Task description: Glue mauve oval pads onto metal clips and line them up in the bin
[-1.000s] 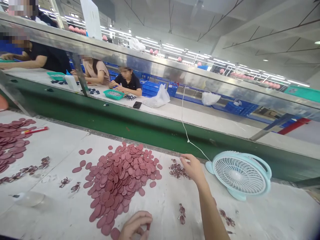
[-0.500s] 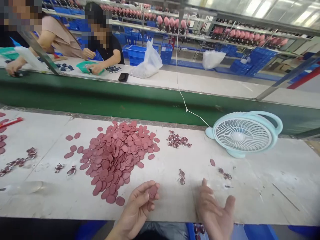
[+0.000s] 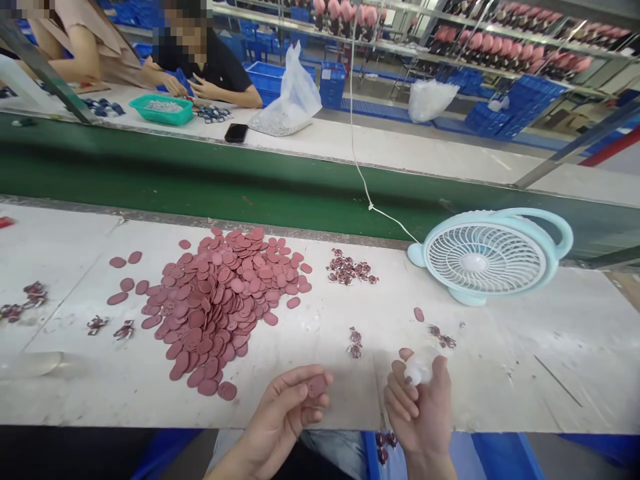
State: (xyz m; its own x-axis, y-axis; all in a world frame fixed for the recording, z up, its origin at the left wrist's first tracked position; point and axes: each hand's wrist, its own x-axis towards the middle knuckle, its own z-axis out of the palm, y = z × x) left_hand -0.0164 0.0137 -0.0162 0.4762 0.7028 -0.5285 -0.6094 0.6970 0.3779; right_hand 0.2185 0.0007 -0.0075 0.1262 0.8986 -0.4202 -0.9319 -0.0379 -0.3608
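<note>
My left hand [image 3: 287, 407] pinches a dull-red oval disc [image 3: 317, 386] between thumb and fingers, above the front edge of the table. Further right, my right hand [image 3: 419, 407] is closed around a small translucent white squeeze bottle [image 3: 421, 365], its narrow tip pointing left and down. A big heap of similar oval discs [image 3: 220, 293] lies left of centre. Between the hands and beyond them sit a few small dark-red shiny pieces [image 3: 355, 342]. More such pieces form a cluster [image 3: 350, 268] right of the heap, and others [image 3: 442, 337] lie past my right hand.
A light-blue fan [image 3: 480, 260] stands at the back right, its white cord [image 3: 367, 193] running upward. A thin dark rod [image 3: 557, 380] lies at right. Below the table edge is a blue bin [image 3: 505, 457]. Across the green belt [image 3: 225, 180], two people work at another table.
My right hand was open beside the bottle on the table; now it is closed around it, lifted. My left hand still holds the disc. The view has shifted slightly.
</note>
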